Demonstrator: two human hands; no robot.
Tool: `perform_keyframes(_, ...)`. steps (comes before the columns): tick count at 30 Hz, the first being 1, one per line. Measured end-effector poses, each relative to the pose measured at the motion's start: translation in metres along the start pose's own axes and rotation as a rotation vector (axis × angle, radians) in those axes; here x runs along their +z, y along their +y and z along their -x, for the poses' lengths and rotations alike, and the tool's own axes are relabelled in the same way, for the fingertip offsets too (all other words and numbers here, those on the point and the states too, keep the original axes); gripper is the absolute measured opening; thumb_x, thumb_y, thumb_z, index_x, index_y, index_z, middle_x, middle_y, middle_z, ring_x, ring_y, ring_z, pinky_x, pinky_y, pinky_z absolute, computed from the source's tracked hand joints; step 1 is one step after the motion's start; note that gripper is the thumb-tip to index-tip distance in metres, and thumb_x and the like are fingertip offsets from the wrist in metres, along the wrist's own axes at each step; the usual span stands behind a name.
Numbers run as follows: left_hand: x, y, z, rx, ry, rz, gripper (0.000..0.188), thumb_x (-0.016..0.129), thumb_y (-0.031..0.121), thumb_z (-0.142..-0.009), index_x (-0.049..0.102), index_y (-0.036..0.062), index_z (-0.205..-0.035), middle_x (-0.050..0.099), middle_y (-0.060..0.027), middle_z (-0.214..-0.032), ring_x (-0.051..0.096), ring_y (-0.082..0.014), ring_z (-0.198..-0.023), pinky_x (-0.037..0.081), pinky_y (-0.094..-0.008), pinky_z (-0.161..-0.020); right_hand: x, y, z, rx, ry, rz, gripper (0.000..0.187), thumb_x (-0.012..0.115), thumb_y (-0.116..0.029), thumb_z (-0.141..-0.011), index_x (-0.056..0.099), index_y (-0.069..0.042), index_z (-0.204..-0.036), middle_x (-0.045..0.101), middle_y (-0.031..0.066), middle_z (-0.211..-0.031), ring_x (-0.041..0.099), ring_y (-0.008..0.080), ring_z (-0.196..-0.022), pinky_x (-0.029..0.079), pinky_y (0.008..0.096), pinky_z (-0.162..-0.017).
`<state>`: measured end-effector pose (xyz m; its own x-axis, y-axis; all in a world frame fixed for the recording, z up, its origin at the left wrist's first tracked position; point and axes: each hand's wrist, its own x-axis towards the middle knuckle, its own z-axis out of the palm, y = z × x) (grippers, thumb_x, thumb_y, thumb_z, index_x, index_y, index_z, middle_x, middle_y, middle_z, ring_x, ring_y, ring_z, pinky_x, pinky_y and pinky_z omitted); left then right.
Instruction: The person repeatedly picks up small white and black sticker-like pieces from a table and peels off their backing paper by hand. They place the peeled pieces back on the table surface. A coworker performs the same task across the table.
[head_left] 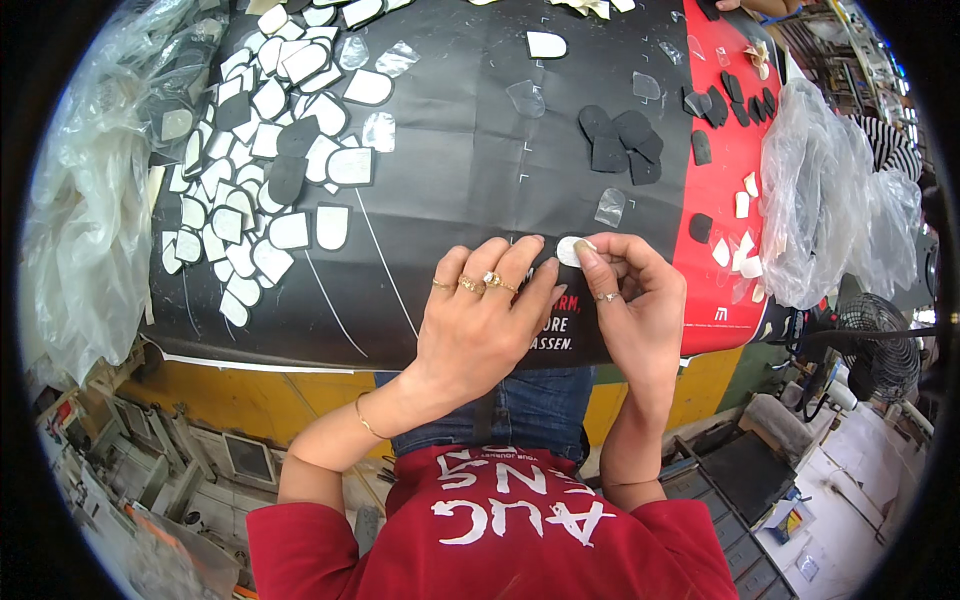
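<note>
White, small oval pad (569, 250) sits pinched between the right hand's (632, 300) thumb and closed fingers. The left hand (485, 320) lies flat beside it, fingers spread open and holding nothing, on the black-covered desk (450, 180).

Hidden and cut-off parts

Left hand (480, 320) covers the table (450, 190) beneath; white piece (570, 250) partly behind fingertips; 12 o'clock pieces cropped.
</note>
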<state>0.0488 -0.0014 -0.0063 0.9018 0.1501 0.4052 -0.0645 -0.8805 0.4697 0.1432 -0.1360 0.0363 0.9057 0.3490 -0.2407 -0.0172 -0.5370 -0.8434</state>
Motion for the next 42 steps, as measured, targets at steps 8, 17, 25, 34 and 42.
perform_keyframes(8,0.0,-0.001,0.0,0.011,0.006,0.01,0.026,0.073,0.022,-0.084,0.07,0.0077,-0.106,0.059,-0.0049,-0.118,0.055,-0.022,-0.109,0.043,-0.0409,-0.092,0.0,-0.005,-0.002,-0.002,0.009,0.077,0.011,0.069,-0.005,-0.095,0.069,0.005,-0.1,0.066,-0.0016,-0.081,0.054,0.0007,-0.07,0.044,0.0172,-0.062)
perform_keyframes(17,-0.001,0.001,-0.001,0.011,-0.041,-0.042,0.036,0.072,0.025,-0.084,0.067,0.0096,-0.117,0.057,-0.0046,-0.122,0.052,-0.0219,-0.111,0.04,-0.0401,-0.093,0.002,-0.005,-0.002,-0.024,0.015,0.059,0.011,0.07,-0.005,-0.094,0.068,0.005,-0.098,0.066,0.0012,-0.079,0.053,0.0033,-0.065,0.045,0.0202,-0.059)
perform_keyframes(25,0.0,0.001,-0.004,0.039,-0.068,-0.093,0.038,0.071,0.026,-0.084,0.067,0.0105,-0.119,0.055,-0.0044,-0.123,0.05,-0.0215,-0.112,0.04,-0.0405,-0.094,0.001,-0.007,0.001,-0.098,0.054,0.123,0.034,0.073,-0.006,-0.091,0.06,0.002,-0.122,0.062,-0.001,-0.082,0.054,0.0017,-0.068,0.043,0.0174,-0.06)
perform_keyframes(34,0.001,0.001,-0.004,0.041,-0.062,-0.111,0.034,0.071,0.023,-0.084,0.069,0.0116,-0.116,0.055,-0.004,-0.121,0.051,-0.0213,-0.111,0.04,-0.0405,-0.093,0.016,0.005,0.0,-0.188,0.222,0.211,0.055,0.074,-0.004,-0.09,0.046,0.001,-0.138,0.059,-0.0016,-0.082,0.047,0.0026,-0.066,0.041,0.0189,-0.061)
perform_keyframes(42,0.0,0.002,-0.006,0.035,-0.045,-0.145,0.035,0.073,0.023,-0.081,0.07,0.0144,-0.115,0.056,-0.0039,-0.121,0.053,-0.0224,-0.109,0.041,-0.0417,-0.092,0.029,0.016,0.001,-0.383,0.441,0.377,0.043,0.072,-0.005,-0.088,0.054,0.0,-0.126,0.057,0.0155,-0.111,0.058,0.0243,-0.087,0.049,0.0351,-0.071)
